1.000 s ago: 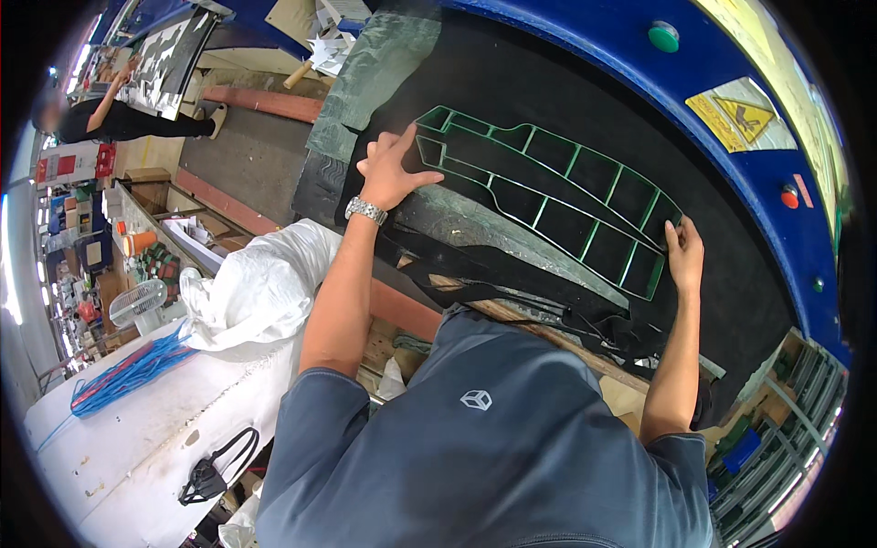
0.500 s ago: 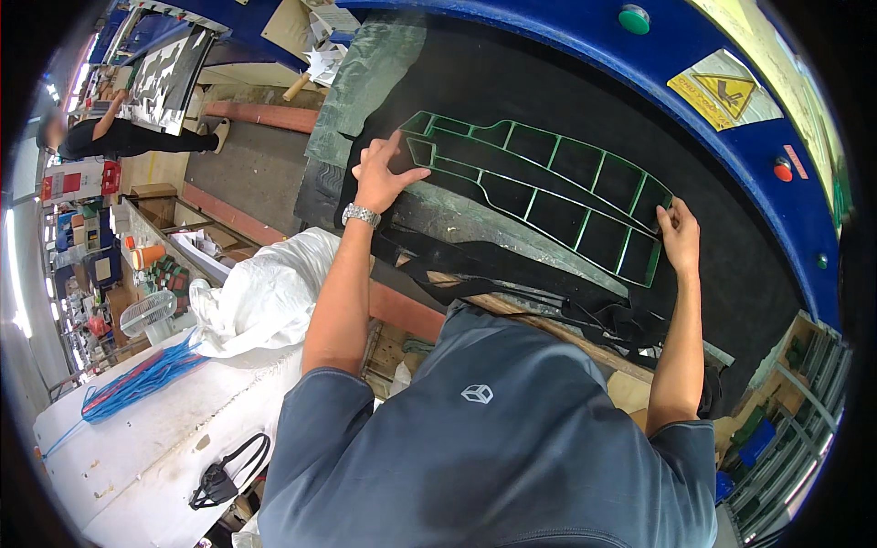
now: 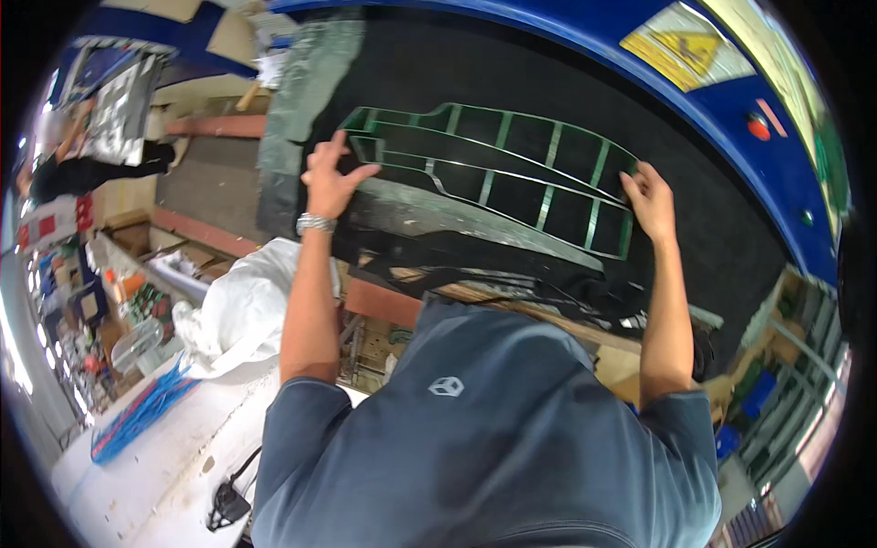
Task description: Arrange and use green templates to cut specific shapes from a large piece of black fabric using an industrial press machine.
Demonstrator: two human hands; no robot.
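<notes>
A long, narrow cutting die (image 3: 554,144) of thin green-edged metal strips, split by crossbars into several cells, lies on or just over a black sheet (image 3: 731,233). My left hand (image 3: 329,183) is at its narrow left end, forefinger at the tip and thumb spread to the near edge, other fingers curled. At the wider right end, my right hand (image 3: 652,203) pinches the frame's corner between thumb and fingers. Whether the die touches the sheet all along cannot be told.
Ahead runs a blue machine beam (image 3: 539,32) with a yellow warning sign (image 3: 681,50) and a red button (image 3: 757,126). Black scraps (image 3: 438,260) hang along the near edge. At left are a white sack (image 3: 242,310), blue cord (image 3: 142,416) and a co-worker (image 3: 100,173).
The whole view has shifted, so the die, hands and machine sit farther left and higher. Both hands stay at the die's ends; against the sheet it has hardly moved.
</notes>
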